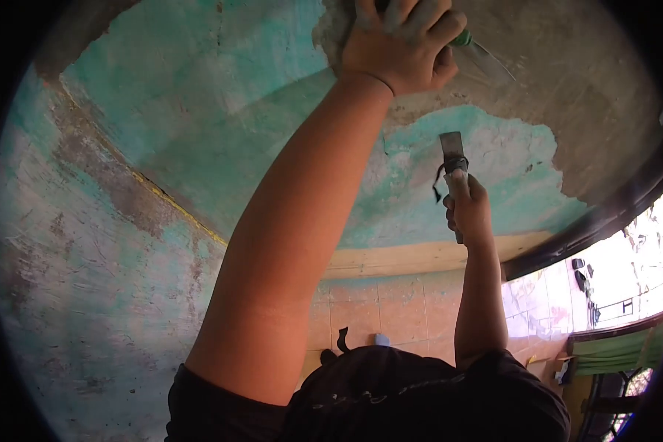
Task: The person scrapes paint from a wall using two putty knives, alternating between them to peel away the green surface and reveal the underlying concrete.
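Observation:
Both my arms reach up to a ceiling (221,110) of flaking teal paint. My left hand (401,44) is at the top of the view, shut on a green-handled tool (462,38) whose metal blade (490,62) lies against a bare grey patch (567,81). Wet grey plaster (333,29) sits beside that hand. Lower and to the right, my right hand (466,210) grips a scraper (451,147) with a tape-wrapped handle. Its flat blade points up at the teal paint, just below the grey patch's edge.
A stained teal wall (88,280) curves down the left. A pale ledge (412,258) tops a wall of pinkish tiles (376,309). A dark frame (604,214) borders a bright opening (619,280) on the right, with green fabric (619,353) beneath. My black shirt (420,398) fills the bottom.

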Tool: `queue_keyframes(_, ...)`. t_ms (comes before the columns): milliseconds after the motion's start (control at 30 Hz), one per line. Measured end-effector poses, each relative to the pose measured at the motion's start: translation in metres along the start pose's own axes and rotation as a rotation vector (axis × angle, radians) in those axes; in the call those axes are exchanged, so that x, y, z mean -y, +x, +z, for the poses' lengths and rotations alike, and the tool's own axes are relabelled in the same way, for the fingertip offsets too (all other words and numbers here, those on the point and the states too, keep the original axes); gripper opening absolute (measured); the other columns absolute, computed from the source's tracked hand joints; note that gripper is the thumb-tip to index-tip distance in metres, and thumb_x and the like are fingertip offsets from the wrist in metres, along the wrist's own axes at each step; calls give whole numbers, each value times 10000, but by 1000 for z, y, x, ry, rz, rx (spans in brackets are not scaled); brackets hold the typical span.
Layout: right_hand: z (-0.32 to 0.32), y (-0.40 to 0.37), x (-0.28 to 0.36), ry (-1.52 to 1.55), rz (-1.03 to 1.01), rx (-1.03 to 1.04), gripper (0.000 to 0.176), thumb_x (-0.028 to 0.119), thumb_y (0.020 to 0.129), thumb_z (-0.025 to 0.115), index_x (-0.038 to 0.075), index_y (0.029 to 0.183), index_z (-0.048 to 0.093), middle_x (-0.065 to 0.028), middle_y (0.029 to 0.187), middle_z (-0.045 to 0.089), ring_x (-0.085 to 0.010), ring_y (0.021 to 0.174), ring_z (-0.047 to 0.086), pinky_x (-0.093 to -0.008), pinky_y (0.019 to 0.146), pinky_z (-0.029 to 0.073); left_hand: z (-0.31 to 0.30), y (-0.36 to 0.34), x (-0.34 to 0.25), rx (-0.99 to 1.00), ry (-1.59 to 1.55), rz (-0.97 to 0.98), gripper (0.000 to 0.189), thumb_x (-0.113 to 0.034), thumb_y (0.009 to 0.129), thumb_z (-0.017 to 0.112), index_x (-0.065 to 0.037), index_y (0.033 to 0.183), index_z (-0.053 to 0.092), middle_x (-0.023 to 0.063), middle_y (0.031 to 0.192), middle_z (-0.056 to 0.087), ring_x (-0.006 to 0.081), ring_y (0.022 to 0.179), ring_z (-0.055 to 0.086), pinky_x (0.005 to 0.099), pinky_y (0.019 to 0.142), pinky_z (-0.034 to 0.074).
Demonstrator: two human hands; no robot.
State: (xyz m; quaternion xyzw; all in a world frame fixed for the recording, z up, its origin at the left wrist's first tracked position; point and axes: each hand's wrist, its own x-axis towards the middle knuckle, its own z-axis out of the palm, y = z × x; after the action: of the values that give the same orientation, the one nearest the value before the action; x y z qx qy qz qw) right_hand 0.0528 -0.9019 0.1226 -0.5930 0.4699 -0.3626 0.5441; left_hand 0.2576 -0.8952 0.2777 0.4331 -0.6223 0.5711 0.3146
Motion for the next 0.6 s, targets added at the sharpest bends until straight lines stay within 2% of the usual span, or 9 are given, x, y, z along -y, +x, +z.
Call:
queue_keyframes(133, 10, -1, 25, 84, -89, 32, 356, 376, 923, 493, 35, 962, 590, 8, 572, 463, -53, 407, 385, -234, 357, 300, 4, -3, -8, -75, -72, 8, 352, -280, 705, 581, -174, 1034, 518, 29, 1068, 482, 214, 1083, 431, 533, 982, 207)
queue_keyframes(233, -2, 0, 15, 1, -82, 9, 354, 373, 928, 481, 36, 969, 582, 5, 585, 469, -55, 413, 393, -235, 359, 308, 3, -1, -7, -88, -57, 17, 336, -275, 705, 577, -179, 1022, 517, 26, 1058, 480, 206, 1074, 427, 525, 974, 210)
queue_keyframes(333, -4, 7, 17, -2, -80, -19, 352, 370, 932, 473, 33, 947, 571, 0, 584, 474, -57, 417, 411, -235, 357, 315, -1, 0, -6, 9, -12, -1, 318, -267, 706, 572, -183, 1007, 512, 25, 1048, 479, 202, 1061, 430, 524, 967, 214)
queue_keyframes(400, -3, 4, 22, -10, -112, -26, 352, 372, 932, 473, 32, 927, 566, -2, 585, 478, -58, 416, 416, -235, 356, 317, 1, 2, -6, -40, -22, 5, 310, -264, 703, 571, -184, 997, 509, 22, 1046, 478, 202, 1052, 437, 526, 963, 216)
queue_keyframes(433, -1, 2, 29, 11, -107, -19, 307, 366, 938, 469, 70, 936, 550, 25, 575, 445, -31, 406, 353, -207, 347, 258, 1, 1, -6, -38, -29, 3, 312, -264, 703, 572, -183, 997, 509, 23, 1048, 478, 203, 1052, 437, 527, 963, 217)
queue_keyframes(600, -2, 1, 11, 44, -122, -42, 302, 358, 937, 480, 65, 916, 549, 26, 568, 441, -36, 407, 368, -212, 342, 263, 4, 0, -7, -126, -56, 12, 317, -260, 694, 574, -186, 995, 512, 14, 1034, 482, 214, 1035, 451, 541, 965, 217)
